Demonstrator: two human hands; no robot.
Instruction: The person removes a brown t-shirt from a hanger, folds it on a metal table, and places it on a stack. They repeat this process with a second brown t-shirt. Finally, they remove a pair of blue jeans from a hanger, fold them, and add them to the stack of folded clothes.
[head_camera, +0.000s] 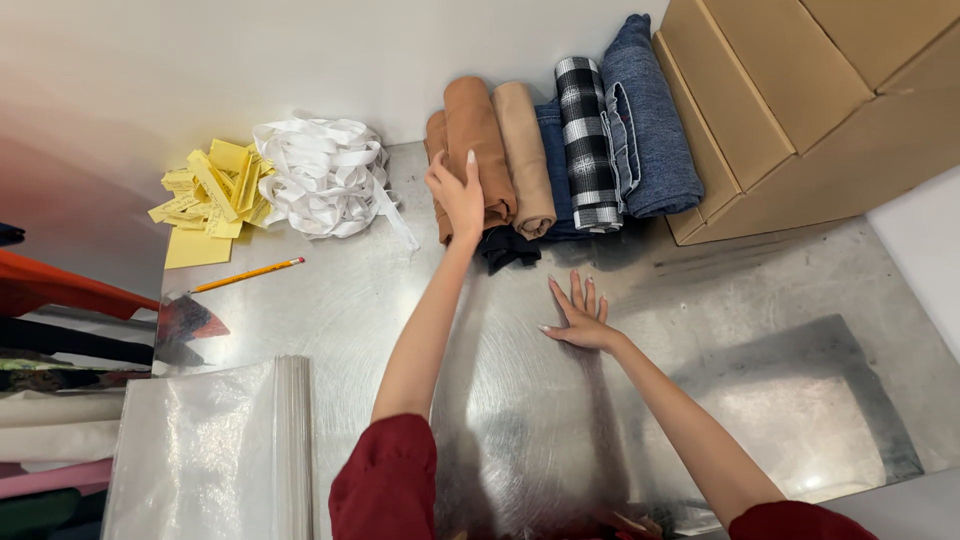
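Left hand (458, 195) reaching far across the bench (400, 310), fingers (468, 168) spread and laid flat on the near end of the rust-brown fabric roll (478, 150); touching, not yet gripping. Right hand (580, 318) resting palm-down on bare metal nearer in, fingers splayed, holding nothing.

Roll sitting at the left end of a row against the far wall: tan roll (522, 150) just beside it, then denim (556, 160), black-and-white plaid roll (586, 140) and blue-grey knit roll (648, 120), with cardboard boxes (790, 100) at far right. Black cloth scrap (505, 248) lying at the near end of the brown roll, touching it.

Judging handling: soft, light, compressible, not fragile; liable to sagging or unrolling if lifted by one end. Best taking hold around the mid-body, fingers wrapping over the top, second hand supporting underneath. Polished bench looking slick, so sliding out likely easy.

Far left: white ribbon tangle (325, 175), yellow paper slips (210, 190), pencil (250, 274). Near left: stack of clear plastic bags (205, 450).
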